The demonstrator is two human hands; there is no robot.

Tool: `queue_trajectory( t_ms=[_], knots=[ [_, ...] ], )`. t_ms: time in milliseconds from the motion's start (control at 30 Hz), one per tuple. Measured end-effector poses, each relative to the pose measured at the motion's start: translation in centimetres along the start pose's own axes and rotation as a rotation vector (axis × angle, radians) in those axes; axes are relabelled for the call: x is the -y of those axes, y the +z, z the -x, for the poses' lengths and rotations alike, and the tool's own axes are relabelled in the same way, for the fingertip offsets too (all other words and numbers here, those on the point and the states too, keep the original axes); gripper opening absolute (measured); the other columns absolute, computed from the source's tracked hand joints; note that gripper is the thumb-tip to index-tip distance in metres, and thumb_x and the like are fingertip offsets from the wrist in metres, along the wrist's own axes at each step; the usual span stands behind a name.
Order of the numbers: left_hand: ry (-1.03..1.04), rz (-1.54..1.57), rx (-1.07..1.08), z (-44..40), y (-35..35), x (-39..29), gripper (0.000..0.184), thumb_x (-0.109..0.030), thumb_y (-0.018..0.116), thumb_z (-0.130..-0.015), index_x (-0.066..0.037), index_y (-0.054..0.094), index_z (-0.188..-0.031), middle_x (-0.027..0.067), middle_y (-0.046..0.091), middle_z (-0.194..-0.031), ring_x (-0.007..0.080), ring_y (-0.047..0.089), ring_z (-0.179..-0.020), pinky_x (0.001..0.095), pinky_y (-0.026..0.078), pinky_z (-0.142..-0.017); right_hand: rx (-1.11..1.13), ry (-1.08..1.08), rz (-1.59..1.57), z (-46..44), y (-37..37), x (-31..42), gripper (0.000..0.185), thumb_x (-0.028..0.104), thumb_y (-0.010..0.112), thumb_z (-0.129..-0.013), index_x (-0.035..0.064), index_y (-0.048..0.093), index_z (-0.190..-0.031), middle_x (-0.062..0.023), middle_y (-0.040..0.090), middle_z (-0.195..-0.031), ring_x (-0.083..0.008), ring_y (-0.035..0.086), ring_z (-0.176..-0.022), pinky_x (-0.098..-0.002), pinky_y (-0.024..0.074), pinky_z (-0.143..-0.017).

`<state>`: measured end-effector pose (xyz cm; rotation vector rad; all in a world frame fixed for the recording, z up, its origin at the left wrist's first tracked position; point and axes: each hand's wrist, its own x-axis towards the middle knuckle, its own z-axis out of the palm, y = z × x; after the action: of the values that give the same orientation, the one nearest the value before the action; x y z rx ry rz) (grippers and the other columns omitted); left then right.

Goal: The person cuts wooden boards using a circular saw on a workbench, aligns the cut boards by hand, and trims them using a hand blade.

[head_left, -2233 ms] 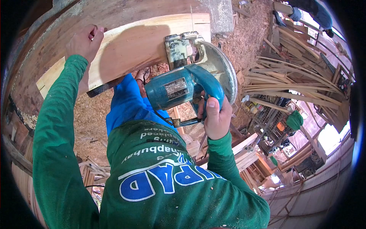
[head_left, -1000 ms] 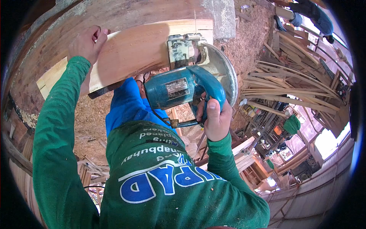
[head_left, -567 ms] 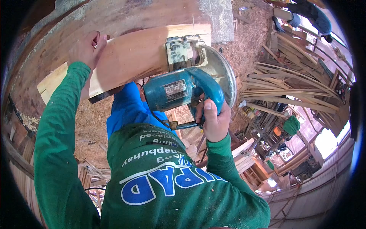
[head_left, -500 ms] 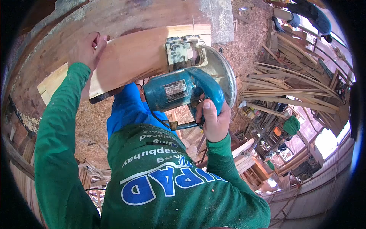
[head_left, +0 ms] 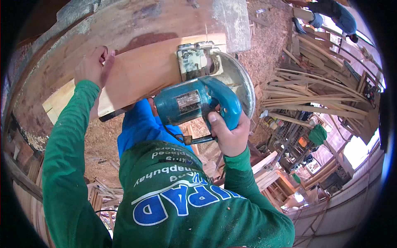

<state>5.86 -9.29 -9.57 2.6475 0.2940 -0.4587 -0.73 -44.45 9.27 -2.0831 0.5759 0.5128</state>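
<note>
A teal circular saw rests with its metal base on the right part of a pale wooden board. Its rear handle is in my right hand, fingers wrapped round and thumb along the near side. The round guard hides the blade. My left hand is at the board's left part, its fingers curled over the far edge, thumb on the board. The board lies on a worn workbench, with a pencil line near its right end.
Long thin wood strips are piled at the right. Beyond them, a person in dark clothes bends at the top right. A green bag hangs near a wire crate. Sawdust covers the floor, and more wood pieces lie at the lower left.
Board, saw and both hands appear lower in view, along with the bench. My right thumb has shifted left and down on the saw handle. My left hand keeps its place on the board.
</note>
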Motion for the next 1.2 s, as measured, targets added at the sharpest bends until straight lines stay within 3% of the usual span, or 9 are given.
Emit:
queue_trajectory(
  t_ms=[100,367,1200],
  knots=[
    [-0.022,0.013,0.043,0.4,-0.4,-0.4,0.045,-0.058,0.054,-0.099,-0.014,0.064,-0.103,0.0093,0.070,-0.091,0.0336,0.069,-0.087,0.0478,0.052,-0.077,0.019,-0.026,0.072,0.1,-0.2,0.4,0.030,0.016,0.081,-0.084,0.0007,0.069,-0.107,-0.0094,0.071,-0.082,-0.0169,0.065,-0.073,-0.0340,0.0537,-0.071],
    [0.026,-0.015,0.014,0.5,-0.2,-0.2,0.039,-0.050,0.055,-0.102,-0.012,0.058,-0.094,0.0106,0.065,-0.094,0.0358,0.066,-0.090,0.0495,0.052,-0.076,0.021,-0.124,0.103,-0.3,-0.1,1.1,0.027,0.007,0.074,-0.079,0.0016,0.067,-0.104,-0.0120,0.069,-0.080,-0.0189,0.066,-0.070,-0.0344,0.0539,-0.070],
    [0.061,-0.016,-0.010,1.5,0.0,0.1,0.038,-0.048,0.057,-0.101,-0.011,0.064,-0.096,0.0112,0.064,-0.093,0.0376,0.067,-0.090,0.0521,0.052,-0.076,0.003,-0.125,0.113,-1.0,0.4,2.1,0.028,0.006,0.070,-0.077,0.0000,0.068,-0.104,-0.0104,0.068,-0.079,-0.0172,0.064,-0.068,-0.0331,0.0536,-0.070]
  ],
)
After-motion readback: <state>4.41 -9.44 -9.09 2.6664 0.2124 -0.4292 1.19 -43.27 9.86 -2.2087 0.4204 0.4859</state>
